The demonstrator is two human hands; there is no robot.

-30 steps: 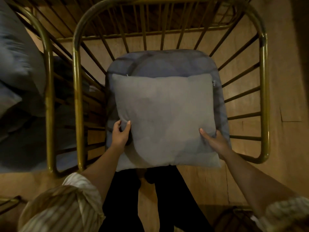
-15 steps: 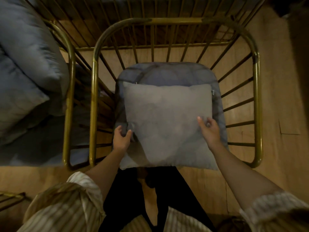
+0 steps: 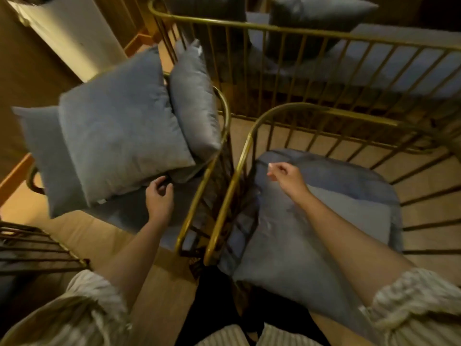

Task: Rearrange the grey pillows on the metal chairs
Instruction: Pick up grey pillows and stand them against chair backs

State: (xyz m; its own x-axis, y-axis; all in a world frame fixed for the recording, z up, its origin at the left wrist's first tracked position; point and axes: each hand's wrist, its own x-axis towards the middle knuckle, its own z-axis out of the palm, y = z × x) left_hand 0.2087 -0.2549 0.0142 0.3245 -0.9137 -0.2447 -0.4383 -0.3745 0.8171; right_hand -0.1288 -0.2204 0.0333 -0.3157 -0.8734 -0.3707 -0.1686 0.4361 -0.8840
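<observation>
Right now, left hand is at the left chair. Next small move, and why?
Probably close the left hand on the lower corner of the big grey pillow and lift it. Its fingers curl open just under that corner, not gripping yet. That pillow leans on two others crowding the left chair. The right hand hovers empty above the right chair's seat cushion.

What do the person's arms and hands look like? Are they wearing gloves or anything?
No gloves. Both the left hand and the right hand are bare, with no rings or watch that I can see. The forearms are bare too. Loose, light sleeves with thin stripes are pushed up: the left sleeve and the right sleeve.
</observation>
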